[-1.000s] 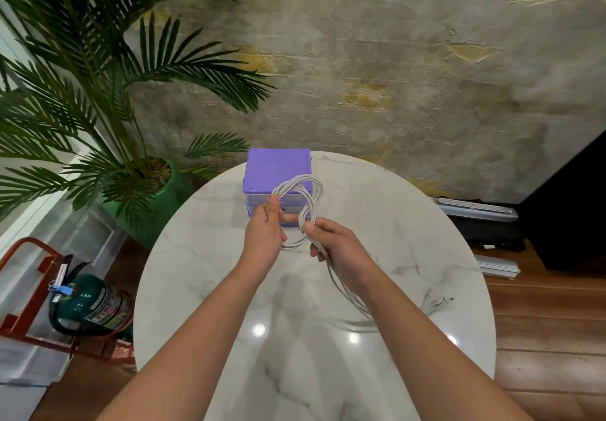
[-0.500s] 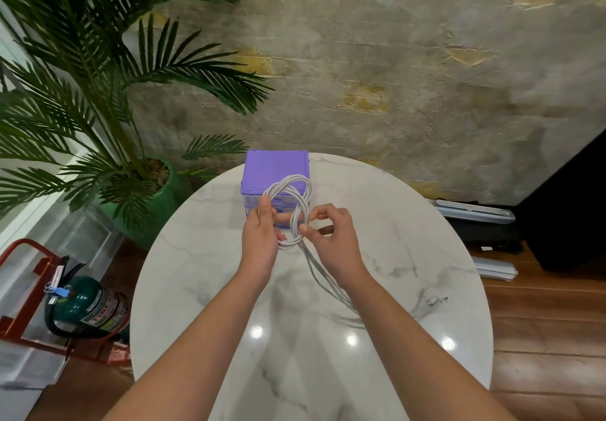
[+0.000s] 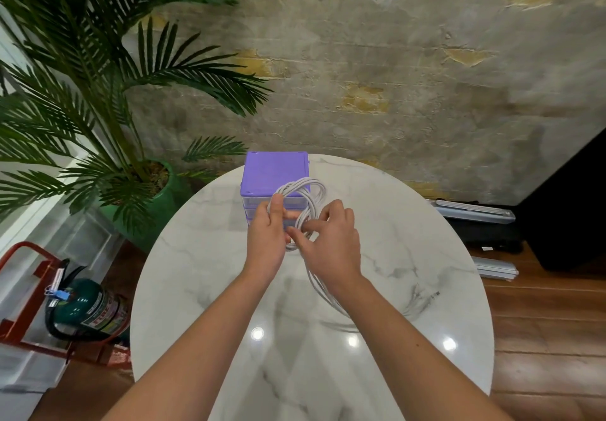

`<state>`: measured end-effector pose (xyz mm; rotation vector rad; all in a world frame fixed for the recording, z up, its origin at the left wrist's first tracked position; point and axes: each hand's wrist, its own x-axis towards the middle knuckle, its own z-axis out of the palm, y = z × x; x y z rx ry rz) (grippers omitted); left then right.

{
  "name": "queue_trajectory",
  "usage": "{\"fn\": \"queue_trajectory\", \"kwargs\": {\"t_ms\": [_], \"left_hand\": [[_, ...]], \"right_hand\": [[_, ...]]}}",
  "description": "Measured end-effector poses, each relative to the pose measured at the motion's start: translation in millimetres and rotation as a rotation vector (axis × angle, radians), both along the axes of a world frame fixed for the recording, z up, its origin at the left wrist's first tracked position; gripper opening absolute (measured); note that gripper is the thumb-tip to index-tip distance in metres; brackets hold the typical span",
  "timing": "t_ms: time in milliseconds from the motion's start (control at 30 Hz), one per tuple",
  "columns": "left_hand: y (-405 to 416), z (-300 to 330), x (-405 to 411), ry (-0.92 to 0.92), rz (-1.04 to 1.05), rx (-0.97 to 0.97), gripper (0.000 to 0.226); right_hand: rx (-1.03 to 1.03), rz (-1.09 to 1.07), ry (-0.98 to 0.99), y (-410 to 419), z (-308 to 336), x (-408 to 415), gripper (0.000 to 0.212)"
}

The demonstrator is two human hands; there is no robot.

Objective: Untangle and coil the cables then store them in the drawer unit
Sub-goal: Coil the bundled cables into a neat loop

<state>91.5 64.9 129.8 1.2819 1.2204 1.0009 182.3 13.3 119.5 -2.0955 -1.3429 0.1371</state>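
A white cable [image 3: 306, 192] is wound in several loops held above the round marble table [image 3: 203, 289]. My left hand [image 3: 267, 235] grips the left side of the coil, thumb up over the loops. My right hand [image 3: 329, 240] pinches the strands at the coil's lower right. The loose tail runs down under my right wrist onto the table and ends at a plug [image 3: 434, 295] on the right. Behind the coil stands the purple drawer unit [image 3: 273, 171] with clear drawers, at the table's far edge; its front is partly hidden by my hands.
A potted palm [image 3: 98, 99] in a green pot stands left of the table. A green fire extinguisher [image 3: 88, 310] in a red stand lies on the floor at lower left. Grey flat items [image 3: 472, 212] and a black object sit on the wooden floor at right.
My right hand has moved up and left along the cable to the coil, adding slack to the loops. The tail on the table has shortened. My left hand kept its hold.
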Motion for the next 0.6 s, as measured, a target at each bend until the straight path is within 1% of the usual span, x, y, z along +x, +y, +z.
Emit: {"fn": "queue_trajectory", "kwargs": {"t_ms": [100,167,200,267,300,367,433,467,567,600], "left_hand": [[-0.1,-5.1,1.9,0.084,0.057,0.075,0.040],[-1.8,-8.6,1.4,0.136,0.070,0.128,0.042],[-2.8,-10.7,0.8,0.153,0.065,0.135,0.042],[-3.8,-14.9,-1.9,0.173,0.057,0.124,0.041],[-2.6,-18.4,-3.9,0.175,0.055,0.111,0.040],[2.2,-24.2,-8.5,0.160,0.055,0.076,0.037],[7.6,-27.0,-13.2,0.159,0.042,0.074,0.036],[9.8,-26.4,-15.0,0.172,0.031,0.091,0.037],[15.0,-19.0,-18.1,0.204,0.010,0.155,0.038],[16.1,-16.5,-18.3,0.212,0.006,0.174,0.036]], "right_hand": [[-0.068,-0.022,0.618,6.3,9.5,1.8,0.018],[-0.111,-0.046,0.997,8.2,20.1,6.4,0.014],[-0.164,-0.068,1.139,8.7,25.1,9.7,0.015],[-0.273,-0.095,1.331,8.8,30.9,18.3,0.016],[-0.316,-0.072,1.408,8.5,33.3,22.7,0.017],[-0.356,0.019,1.539,8.3,34.9,31.6,0.026],[-0.356,0.110,1.574,5.5,37.8,39.2,0.035],[-0.350,0.151,1.568,3.2,38.7,42.0,0.033],[-0.335,0.265,1.507,-2.3,42.9,45.4,0.007],[-0.337,0.291,1.481,-2.9,44.2,46.3,0.004]]}}
